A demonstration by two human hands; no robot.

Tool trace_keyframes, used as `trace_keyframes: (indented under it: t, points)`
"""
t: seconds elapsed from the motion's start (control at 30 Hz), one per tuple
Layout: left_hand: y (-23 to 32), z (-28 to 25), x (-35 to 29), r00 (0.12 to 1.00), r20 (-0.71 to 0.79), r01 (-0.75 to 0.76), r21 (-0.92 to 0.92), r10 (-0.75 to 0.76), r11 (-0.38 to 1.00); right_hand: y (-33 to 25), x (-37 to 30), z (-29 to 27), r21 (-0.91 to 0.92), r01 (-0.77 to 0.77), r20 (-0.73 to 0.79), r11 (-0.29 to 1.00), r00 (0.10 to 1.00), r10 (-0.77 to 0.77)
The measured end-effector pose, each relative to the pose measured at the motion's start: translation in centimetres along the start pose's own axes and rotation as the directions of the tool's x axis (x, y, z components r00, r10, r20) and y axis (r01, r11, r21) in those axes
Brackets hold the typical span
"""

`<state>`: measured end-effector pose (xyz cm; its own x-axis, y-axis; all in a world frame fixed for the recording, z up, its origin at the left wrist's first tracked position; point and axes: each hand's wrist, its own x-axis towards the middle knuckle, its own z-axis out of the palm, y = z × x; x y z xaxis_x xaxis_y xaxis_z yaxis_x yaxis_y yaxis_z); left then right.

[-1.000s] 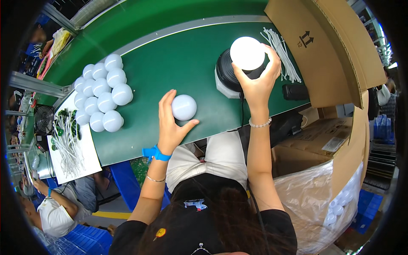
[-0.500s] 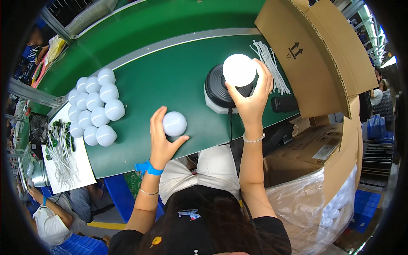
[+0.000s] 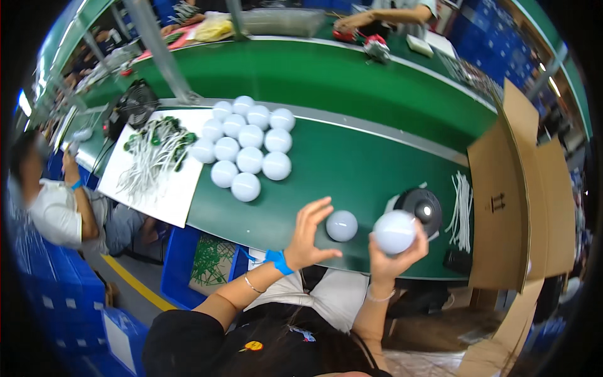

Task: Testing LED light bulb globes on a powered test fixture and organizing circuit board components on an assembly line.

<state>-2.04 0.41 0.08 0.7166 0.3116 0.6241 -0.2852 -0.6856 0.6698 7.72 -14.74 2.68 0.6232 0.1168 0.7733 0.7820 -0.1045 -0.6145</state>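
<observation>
Right hand: my right hand [image 3: 397, 262] grasps a white ball [image 3: 394, 232], fingers and thumb curled around it.
Held ball: above the table's near edge, to the right of the other ball, partly in front of the round black base as I look down.
Left hand: my left hand [image 3: 309, 240] is released, thumb and fingers spread, holding nothing.
Table ball: a second white ball [image 3: 342, 226] sits on the green table [image 3: 352, 160], just beside my left fingers; whether they touch, I cannot tell.
Black base: the round black base [image 3: 416, 202] stands on the table behind the held ball, a bright spot on its top.
White strips: a bundle of white strips [image 3: 461, 207] lies between the base and the cardboard box [image 3: 499, 166] on my right.
Ball group: many white balls [image 3: 250, 136] sit close together on my left, well apart from my hands.
White sheet: beyond that group, a white sheet [image 3: 182, 210] bears a tangle of white cords [image 3: 147, 166] with green ends.
Blue bin: a blue bin [image 3: 178, 257] stands below the table's left edge.
</observation>
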Motion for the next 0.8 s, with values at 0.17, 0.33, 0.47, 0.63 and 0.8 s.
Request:
trace_keyframes:
  t: [0.17,0.33,0.47,0.63,0.8]
  points:
    - [1.9,-1.4,-1.3,0.998,-0.003,-0.057,-0.035,0.057,0.998,-1.5,-3.7,2.6,-0.048,0.156,0.287,0.987,0.948,-0.136]
    - [2.2,-3.1,-2.0,0.999,-0.045,-0.003,-0.057,0.0,0.998,-3.1,-4.3,4.3,-0.005,0.302,0.347,0.953,0.895,-0.282]
    - [1.4,-5.1,-3.2,0.995,-0.101,0.0,0.089,0.009,0.996,-3.1,-4.1,4.8,-0.032,0.371,0.383,0.928,0.862,-0.331]
    - [-1.2,-10.5,-5.4,0.838,-0.544,0.163,0.166,-0.047,0.973,-1.4,-4.5,3.6,-0.123,0.142,0.245,0.982,0.963,-0.109]
    - [-6.1,-18.3,-6.1,0.702,-0.638,0.563,0.223,-0.318,0.796,-0.1,-5.3,2.0,-0.072,-0.26,0.069,0.963,0.962,0.264]
